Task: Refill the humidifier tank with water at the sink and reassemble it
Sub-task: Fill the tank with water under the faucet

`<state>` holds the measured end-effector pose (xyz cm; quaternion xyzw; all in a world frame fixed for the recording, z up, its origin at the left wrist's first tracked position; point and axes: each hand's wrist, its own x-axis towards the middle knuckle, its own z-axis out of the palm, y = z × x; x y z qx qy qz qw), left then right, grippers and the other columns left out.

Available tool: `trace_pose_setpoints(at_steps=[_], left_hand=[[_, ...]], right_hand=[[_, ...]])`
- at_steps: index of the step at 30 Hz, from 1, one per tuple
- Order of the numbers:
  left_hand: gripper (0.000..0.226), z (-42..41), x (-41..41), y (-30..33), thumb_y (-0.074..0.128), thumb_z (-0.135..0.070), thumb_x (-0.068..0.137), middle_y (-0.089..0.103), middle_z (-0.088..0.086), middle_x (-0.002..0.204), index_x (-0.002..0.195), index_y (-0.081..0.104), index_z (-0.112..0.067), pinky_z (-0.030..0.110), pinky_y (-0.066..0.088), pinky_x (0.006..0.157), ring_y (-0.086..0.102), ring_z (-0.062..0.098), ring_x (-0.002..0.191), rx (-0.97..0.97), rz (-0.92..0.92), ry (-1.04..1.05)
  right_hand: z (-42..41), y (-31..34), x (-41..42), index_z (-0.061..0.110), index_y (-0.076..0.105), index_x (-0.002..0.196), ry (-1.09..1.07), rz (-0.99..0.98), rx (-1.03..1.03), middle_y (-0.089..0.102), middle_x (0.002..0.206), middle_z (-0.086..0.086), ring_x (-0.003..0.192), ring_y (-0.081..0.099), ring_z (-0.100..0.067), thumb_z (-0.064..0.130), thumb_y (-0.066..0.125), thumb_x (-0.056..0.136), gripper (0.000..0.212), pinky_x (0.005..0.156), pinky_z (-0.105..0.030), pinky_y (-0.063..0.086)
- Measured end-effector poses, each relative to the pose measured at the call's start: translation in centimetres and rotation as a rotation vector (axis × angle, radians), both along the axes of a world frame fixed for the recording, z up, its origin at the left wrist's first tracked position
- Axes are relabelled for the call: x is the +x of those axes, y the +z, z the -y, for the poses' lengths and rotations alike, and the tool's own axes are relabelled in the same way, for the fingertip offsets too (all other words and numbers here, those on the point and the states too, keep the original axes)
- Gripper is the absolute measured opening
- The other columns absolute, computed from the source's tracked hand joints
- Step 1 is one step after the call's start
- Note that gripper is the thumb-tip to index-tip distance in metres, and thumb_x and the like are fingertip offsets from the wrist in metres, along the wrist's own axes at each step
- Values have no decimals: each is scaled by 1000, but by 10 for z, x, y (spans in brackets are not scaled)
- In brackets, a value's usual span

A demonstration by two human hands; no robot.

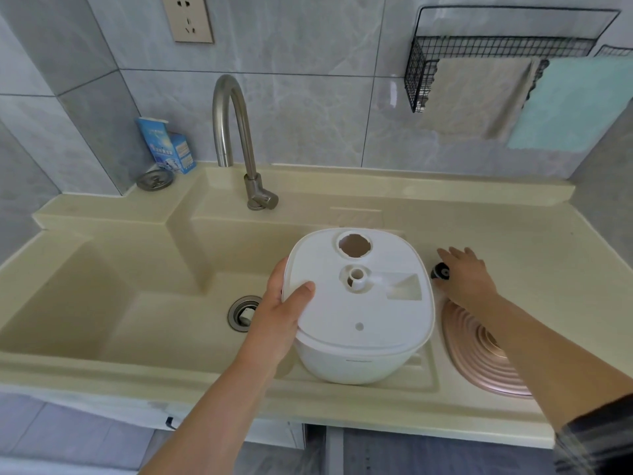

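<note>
The white humidifier tank (359,313) stands upside down on the ledge at the sink's right edge, its underside up with a round open fill hole near the far side. My left hand (281,310) grips its left rim, thumb on top. My right hand (462,272) reaches over the counter to the right of the tank, fingers spread, touching a small black cap (440,271) that lies on the counter. The steel faucet (236,132) arches over the cream sink basin (154,303), spout to the left. No water is running.
A rose-gold ribbed round piece (486,354) lies on the counter by my right forearm. A steel drain (241,313) sits in the basin. Blue boxes (168,145) and a sink strainer (156,180) stand at the back left. Towels (479,97) hang from a wire rack.
</note>
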<state>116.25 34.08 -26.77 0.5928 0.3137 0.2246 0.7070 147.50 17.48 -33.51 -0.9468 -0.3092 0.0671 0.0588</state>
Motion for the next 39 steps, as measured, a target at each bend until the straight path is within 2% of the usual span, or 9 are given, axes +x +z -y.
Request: trace_pose_setpoints(at_steps=[4,7,10,13,17,26,32,37,39], left_hand=[[47,0,2,0,57,-14,97,73,-17,109,138,49,-34,17,56,74,70,1,96,-14,4,2],[45,0,2,-1,57,-15,97,75,-23,100,136,51,-36,14,54,72,70,-2,93,-4,0,9],[43,1,1,-2,57,-16,97,74,-22,103,134,53,-38,18,53,78,69,4,103,3,5,14],[42,3,1,-2,57,-14,97,75,-21,102,134,54,-34,16,54,73,70,3,99,-3,13,22],[42,4,1,-1,56,-14,96,75,-22,98,133,55,-33,11,53,65,71,-2,90,4,18,27],[43,8,-1,1,60,-15,94,75,-15,107,132,57,-34,12,52,63,71,-1,88,-45,48,69],[43,-11,-12,3,68,-16,88,76,-10,106,125,64,-37,14,52,57,73,4,87,-72,62,21],[46,-54,-26,18,71,-22,83,76,-9,105,124,64,-43,24,53,71,73,9,92,-24,42,-66],[50,-78,-33,26,71,-20,81,77,-6,105,126,63,-39,21,54,66,73,10,89,-1,42,-92]], right_hand=[[-10,37,-27,13,70,117,-93,-142,520,66,123,-13,106,60,-28,17,52,98,26,88,-32,43],[-9,77,-64,25,64,109,-303,-679,826,64,119,-2,94,64,-21,45,55,95,26,76,-42,59],[2,98,-95,33,56,117,-291,-1038,795,56,123,7,109,60,-29,68,68,71,59,62,-43,60],[12,99,-112,26,54,130,-220,-1203,631,65,127,-2,102,69,-40,50,79,70,69,67,-49,61],[10,98,-119,32,53,125,-154,-1147,508,72,113,-10,84,75,-40,27,66,89,39,66,-49,62],[-5,109,-119,19,57,120,-54,-989,388,76,98,-18,77,75,-41,1,47,88,38,59,-50,62],[-12,117,-122,20,63,116,-31,-989,385,76,98,-21,81,73,-47,-2,45,87,40,61,-58,61],[-32,129,-131,34,71,97,-29,-1006,485,79,90,-12,76,75,-40,6,55,84,35,57,-49,61],[-46,133,-135,32,65,107,-45,-1020,548,79,89,-10,73,75,-39,12,64,81,33,56,-46,61]])
